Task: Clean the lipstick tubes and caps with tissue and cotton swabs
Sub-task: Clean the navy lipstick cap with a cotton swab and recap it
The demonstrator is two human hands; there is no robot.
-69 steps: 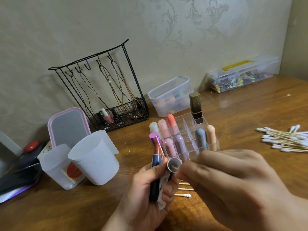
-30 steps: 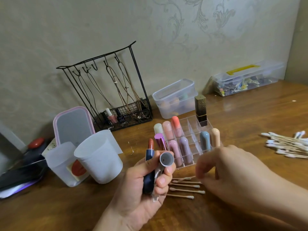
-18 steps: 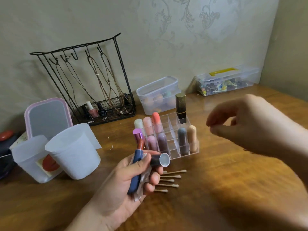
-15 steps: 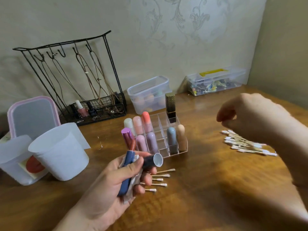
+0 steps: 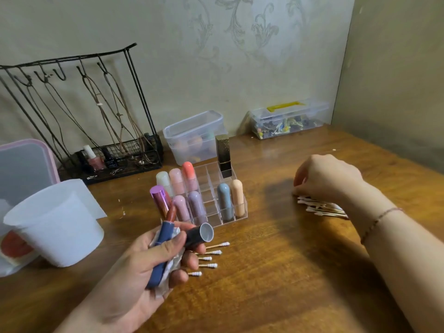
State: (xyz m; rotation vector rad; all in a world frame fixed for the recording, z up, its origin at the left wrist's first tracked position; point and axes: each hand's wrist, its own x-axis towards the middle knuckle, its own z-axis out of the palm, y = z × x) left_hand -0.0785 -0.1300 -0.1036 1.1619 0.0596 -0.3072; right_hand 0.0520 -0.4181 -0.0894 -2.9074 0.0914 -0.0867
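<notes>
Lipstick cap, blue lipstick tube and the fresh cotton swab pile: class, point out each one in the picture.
Lipstick cap (image 5: pixel 204 234), head view, on its open rim.
Blue lipstick tube (image 5: pixel 160 258), head view, on its barrel.
Cotton swab pile (image 5: pixel 322 209), head view, on the sticks.

A single head-worn view looks forward and down, close over the wooden surface, facing the wall, probably angled slightly left.

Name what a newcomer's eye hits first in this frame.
Probably the left hand near the bottom centre, gripping an open blue lipstick, its cap and crumpled tissue together. Next, the clear organiser of pastel tubes mid-table just behind it. Then the right hand at the right, reaching down onto the cotton swab pile.
</notes>
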